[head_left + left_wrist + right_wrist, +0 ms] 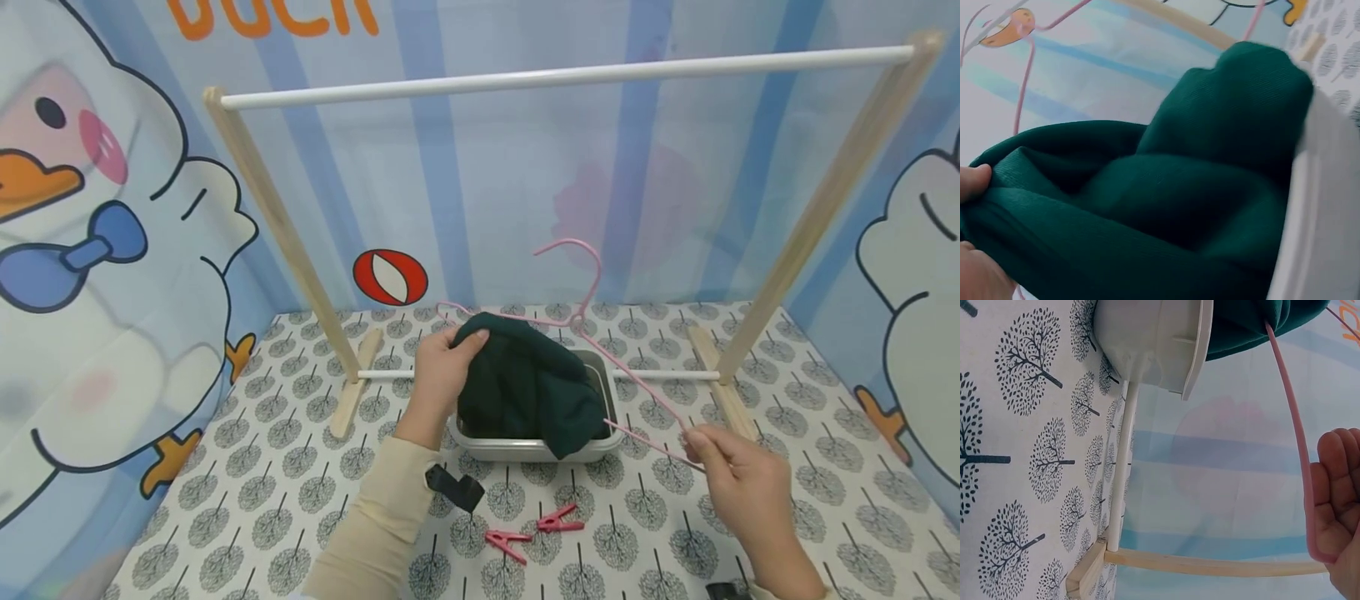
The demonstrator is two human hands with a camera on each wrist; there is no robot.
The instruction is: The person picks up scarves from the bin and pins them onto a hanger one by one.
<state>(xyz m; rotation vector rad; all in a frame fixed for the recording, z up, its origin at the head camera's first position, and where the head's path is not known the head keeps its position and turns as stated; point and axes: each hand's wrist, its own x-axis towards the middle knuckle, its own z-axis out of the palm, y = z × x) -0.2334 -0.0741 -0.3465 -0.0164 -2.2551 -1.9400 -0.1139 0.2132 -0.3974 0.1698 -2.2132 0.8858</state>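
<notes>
In the head view my left hand (438, 371) pinches the upper edge of a dark green cloth garment (517, 375) between thumb and fingers. The garment hangs in folds, its lower part in and over the front rim of a light grey basin (536, 450). My right hand (750, 483) grips the right corner of a pink wire hanger (597, 275). Its hook points up, and its lower bar runs in behind the green cloth. Close folds of the cloth (1197, 194) fill the left wrist view. In the right wrist view the hanger wire (1299, 425) reaches into the cloth.
A drying rack with a white top rod (525, 81) and wooden posts (281, 225) stands around and behind the basin. Two pink clothespins, one left (508, 543) and one right (560, 520), lie in front on the tree-patterned tablecloth (285, 500).
</notes>
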